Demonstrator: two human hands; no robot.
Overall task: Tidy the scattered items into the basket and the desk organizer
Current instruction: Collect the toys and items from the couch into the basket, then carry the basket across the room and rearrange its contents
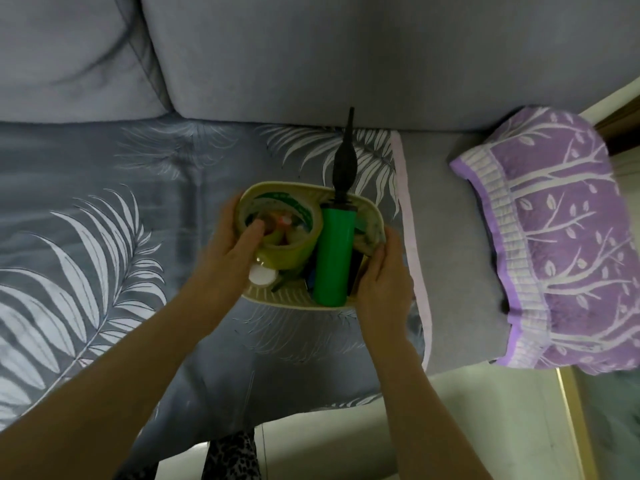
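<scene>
**Both hands on a filled basket on the sofa seat**

At far left a grey back cushion (76, 53) leans against the sofa (346, 46), and below it a grey sheet printed with white palm fronds (104, 237) covers the seat.

The left hand (225, 258) reaches in from the near left and grips the left side of the basket (294, 301), a pale yellow-green oval tub that sits on the sheet near its right edge. Its thumb curls over the rim and lies on a roll of tape (277, 223), which leans in the left half of the basket; the other fingers are hidden behind the wall. Small things show through the roll's hole but are too blurred to name. Just near of the tape lies a white round cap (262, 275).

In the right half of the basket stands a green hand pump (334, 251), tilted, its black pointed nozzle (343, 161) sticking well out past the far rim. Dark items wedged beside it cannot be made out.

The right hand (381, 282) holds the basket's right side, fingers bent round the rim beside the pump.

Further right the bare grey seat cushion (460, 254) shows beyond the sheet's pale pink hem, and a purple pillow with a white tree pattern (554, 237) rests at the sofa's right end. Light floor (346, 445) lies along the near edge.
</scene>
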